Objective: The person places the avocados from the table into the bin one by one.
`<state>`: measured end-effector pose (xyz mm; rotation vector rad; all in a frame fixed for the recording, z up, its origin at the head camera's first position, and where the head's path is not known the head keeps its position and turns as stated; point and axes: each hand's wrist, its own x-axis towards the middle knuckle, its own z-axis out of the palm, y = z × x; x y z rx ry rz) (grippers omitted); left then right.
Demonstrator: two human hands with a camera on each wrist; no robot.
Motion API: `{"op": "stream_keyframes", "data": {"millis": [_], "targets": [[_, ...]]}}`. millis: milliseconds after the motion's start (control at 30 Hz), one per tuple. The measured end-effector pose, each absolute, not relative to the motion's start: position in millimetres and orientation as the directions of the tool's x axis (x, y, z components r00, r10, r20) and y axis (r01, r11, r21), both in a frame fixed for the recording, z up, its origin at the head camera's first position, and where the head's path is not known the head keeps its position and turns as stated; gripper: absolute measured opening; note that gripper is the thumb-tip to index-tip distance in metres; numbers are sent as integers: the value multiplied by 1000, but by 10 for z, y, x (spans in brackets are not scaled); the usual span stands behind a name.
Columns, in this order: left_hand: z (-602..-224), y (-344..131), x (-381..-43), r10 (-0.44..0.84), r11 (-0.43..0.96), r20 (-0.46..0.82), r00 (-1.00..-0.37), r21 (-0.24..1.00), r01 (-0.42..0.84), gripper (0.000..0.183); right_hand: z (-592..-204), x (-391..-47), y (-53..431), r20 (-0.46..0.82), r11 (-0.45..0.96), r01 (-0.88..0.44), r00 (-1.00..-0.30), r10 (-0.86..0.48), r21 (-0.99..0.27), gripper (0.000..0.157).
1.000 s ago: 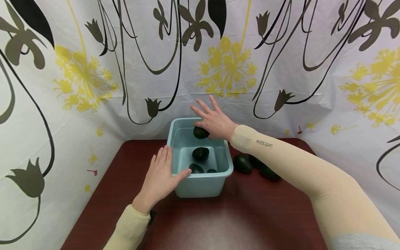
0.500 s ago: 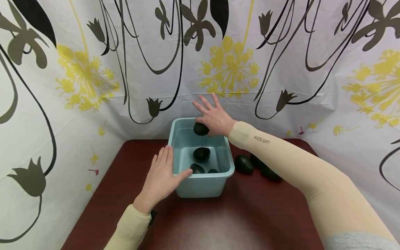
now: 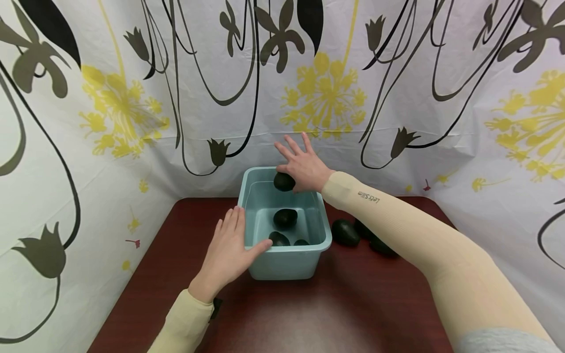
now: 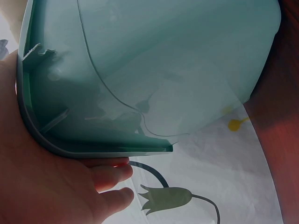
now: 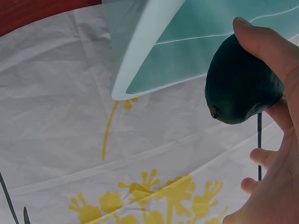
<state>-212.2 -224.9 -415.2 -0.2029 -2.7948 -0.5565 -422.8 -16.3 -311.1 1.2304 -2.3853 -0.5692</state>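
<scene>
A dark green avocado (image 3: 284,182) is pinched between thumb and finger of my right hand (image 3: 305,169), over the far part of a light blue plastic bin (image 3: 282,264). The right wrist view shows the held avocado (image 5: 243,79) close up, its stem end downward, the other fingers spread away from it. Inside the bin lie an avocado (image 3: 285,218) near the middle and two more by the near wall, partly hidden by the rim. My left hand (image 3: 227,247) rests straight-fingered on the bin's near left corner. In the left wrist view its fingers (image 4: 110,177) extend beside the rim (image 4: 112,154).
Several avocados (image 3: 346,233) lie on the dark red table (image 3: 375,294) to the right of the bin, partly covered by my right forearm. A white cloth (image 3: 185,122) with flower prints hangs behind and at both sides of the table.
The right hand has lifted very slightly with the avocado in its grip. The left hand and the bin stay as they were, apart from a small shift of the head view.
</scene>
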Motion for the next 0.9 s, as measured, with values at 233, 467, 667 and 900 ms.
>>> {"op": "stream_keyframes", "data": {"millis": [233, 467, 667, 900], "targets": [[-4153, -2254, -2128, 79, 914, 306, -949, 357, 192, 117, -3128, -4247, -175, 146, 542, -684, -548, -823, 488, 78], [-4155, -2254, -2124, 81, 916, 304, -949, 353, 191, 116, -3160, -4262, -192, 144, 547, -679, -556, -818, 489, 78], [-4159, -2260, -2127, 81, 917, 318, -945, 347, 195, 116, -3192, -4243, -220, 137, 543, -701, -549, -825, 461, 76], [-4161, -2257, -2133, 79, 918, 315, -946, 346, 192, 116, -3208, -4221, -231, 127, 544, -702, -554, -823, 460, 78]]}}
